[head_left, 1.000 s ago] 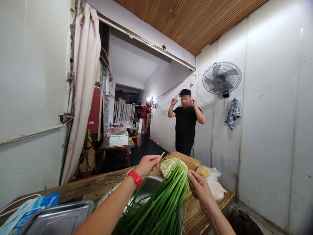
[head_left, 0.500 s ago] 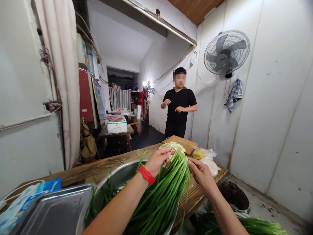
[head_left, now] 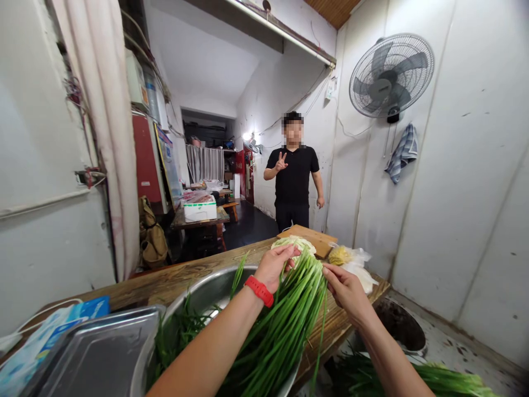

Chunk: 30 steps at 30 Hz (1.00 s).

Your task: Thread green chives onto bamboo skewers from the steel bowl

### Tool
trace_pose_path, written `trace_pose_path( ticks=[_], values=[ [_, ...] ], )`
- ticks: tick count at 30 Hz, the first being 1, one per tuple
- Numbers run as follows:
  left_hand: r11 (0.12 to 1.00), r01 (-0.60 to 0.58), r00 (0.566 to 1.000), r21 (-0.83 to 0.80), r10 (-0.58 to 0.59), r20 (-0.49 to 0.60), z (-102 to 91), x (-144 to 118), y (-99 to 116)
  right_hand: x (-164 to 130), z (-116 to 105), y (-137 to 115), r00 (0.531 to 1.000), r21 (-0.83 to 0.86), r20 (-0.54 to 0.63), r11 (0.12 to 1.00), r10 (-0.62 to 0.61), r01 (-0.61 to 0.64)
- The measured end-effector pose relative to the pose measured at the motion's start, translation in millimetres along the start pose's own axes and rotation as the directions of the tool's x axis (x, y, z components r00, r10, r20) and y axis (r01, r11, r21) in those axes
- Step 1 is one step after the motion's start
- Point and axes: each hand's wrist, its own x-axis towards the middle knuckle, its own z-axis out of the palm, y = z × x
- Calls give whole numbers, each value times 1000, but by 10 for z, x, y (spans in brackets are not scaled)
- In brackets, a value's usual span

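A long bunch of green chives point(head_left: 289, 309) hangs from between my hands down over a round metal basin point(head_left: 182, 298). My left hand point(head_left: 273, 266) is closed around the pale stem end of the bunch, a red band point(head_left: 259, 290) on its wrist. At the bunch's right edge, thumb and fingers of my right hand point(head_left: 345, 288) pinch a chive; one strand trails below. Just behind my left fingers lies a pale green vegetable heap point(head_left: 300, 242), partly hidden. More loose chives point(head_left: 182, 325) rest inside the basin on the left.
A wooden board point(head_left: 318, 240) and plastic bags point(head_left: 357, 267) sit on the wooden table point(head_left: 136, 289). Left of the basin is a metal tray point(head_left: 103, 353). More greens point(head_left: 433, 380) lie low on the right, near a dark round bin point(head_left: 399, 325). A person point(head_left: 292, 176) stands beyond the table.
The view has shifted slightly. Both my hands keep their hold on the chives. The person opposite has raised two fingers on one hand and lowered the other arm.
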Motion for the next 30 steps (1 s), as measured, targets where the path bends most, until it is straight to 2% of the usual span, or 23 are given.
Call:
trace_pose_path(
  ticks=[7, 22, 30],
  values=[
    [995, 21, 1000, 93, -21, -4, 3, -16, 15, 0, -2, 2, 1000, 0, -7, 1000, -3, 3],
    [999, 5, 1000, 44, -6, 12, 29, -41, -11, 0, 11, -5, 999, -21, -34, 999, -32, 31],
    [992, -74, 989, 100, 86, -117, 104, -64, -32, -5, 12, -5, 998, -36, -47, 998, -50, 48]
  ],
)
